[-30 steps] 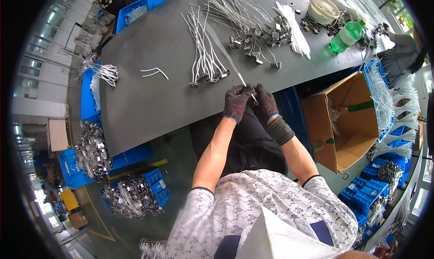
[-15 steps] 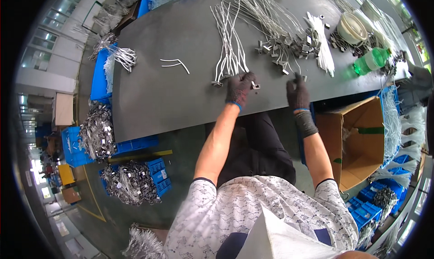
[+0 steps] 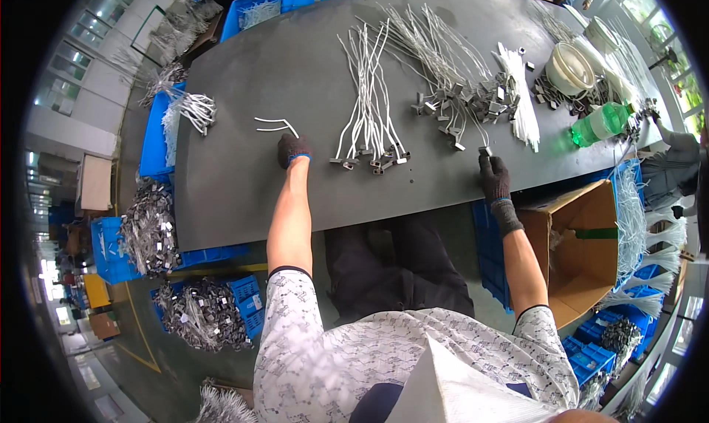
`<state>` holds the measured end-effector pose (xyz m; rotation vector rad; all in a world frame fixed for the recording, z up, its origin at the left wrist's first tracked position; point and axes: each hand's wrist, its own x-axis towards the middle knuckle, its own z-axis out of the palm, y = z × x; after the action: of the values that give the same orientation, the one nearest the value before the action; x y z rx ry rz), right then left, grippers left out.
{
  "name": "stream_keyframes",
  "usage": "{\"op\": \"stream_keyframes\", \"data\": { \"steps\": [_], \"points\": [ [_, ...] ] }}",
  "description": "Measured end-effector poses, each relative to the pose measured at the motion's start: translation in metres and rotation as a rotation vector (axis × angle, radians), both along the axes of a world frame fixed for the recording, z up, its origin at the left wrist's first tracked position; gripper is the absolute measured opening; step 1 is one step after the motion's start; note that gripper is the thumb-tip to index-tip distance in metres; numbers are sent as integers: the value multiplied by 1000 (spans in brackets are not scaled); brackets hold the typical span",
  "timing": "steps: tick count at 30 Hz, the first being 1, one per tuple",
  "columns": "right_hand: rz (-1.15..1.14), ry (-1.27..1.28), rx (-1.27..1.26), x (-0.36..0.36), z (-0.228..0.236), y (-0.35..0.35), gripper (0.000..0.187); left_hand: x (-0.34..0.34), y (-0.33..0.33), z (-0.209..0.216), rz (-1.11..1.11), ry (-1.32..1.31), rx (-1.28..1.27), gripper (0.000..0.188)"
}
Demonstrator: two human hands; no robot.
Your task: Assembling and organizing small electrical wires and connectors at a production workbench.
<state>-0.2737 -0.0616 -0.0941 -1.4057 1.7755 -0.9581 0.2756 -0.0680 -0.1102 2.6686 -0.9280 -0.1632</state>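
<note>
At the dark table [image 3: 244,194] by blue crates [image 3: 114,250], gloved hands [image 3: 294,151] [image 3: 495,178] stand apart, their grasp impossible to tell.

We can read no words or numbers; the pale label [image 3: 608,121] on the green bottle [image 3: 583,133], right of our right hand [image 3: 494,178], is illegible.

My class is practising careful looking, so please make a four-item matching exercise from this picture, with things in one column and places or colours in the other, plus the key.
Things
1. Left hand
2. Right hand
3. Bottle
4. Cardboard box

Places or colours
A. Green
B. At the short white strips
C. Brown and open
D. At a small clip near the table's edge

Pairs: 1-B, 2-D, 3-A, 4-C
</note>
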Motion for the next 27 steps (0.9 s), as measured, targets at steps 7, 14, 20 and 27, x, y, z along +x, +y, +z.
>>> {"op": "stream_keyframes", "data": {
  "steps": [7, 14, 20, 27],
  "points": [
    [421, -396, 87, -2, 25, 67, 38, 24, -8, -45, -81, -3, 96, 26],
    [207, -241, 350, -57, -37, 199, 34, -4, 33, -38, 272, 1088, -414, 18],
    [1366, 995, 924, -194, -123, 355, 22, -87, 73, 13, 331, 1909, -846, 10],
    [251, 319, 458, -157, -125, 388, 19, -282, 63, 54, -67, 2018, -743, 6]
  ]
}}
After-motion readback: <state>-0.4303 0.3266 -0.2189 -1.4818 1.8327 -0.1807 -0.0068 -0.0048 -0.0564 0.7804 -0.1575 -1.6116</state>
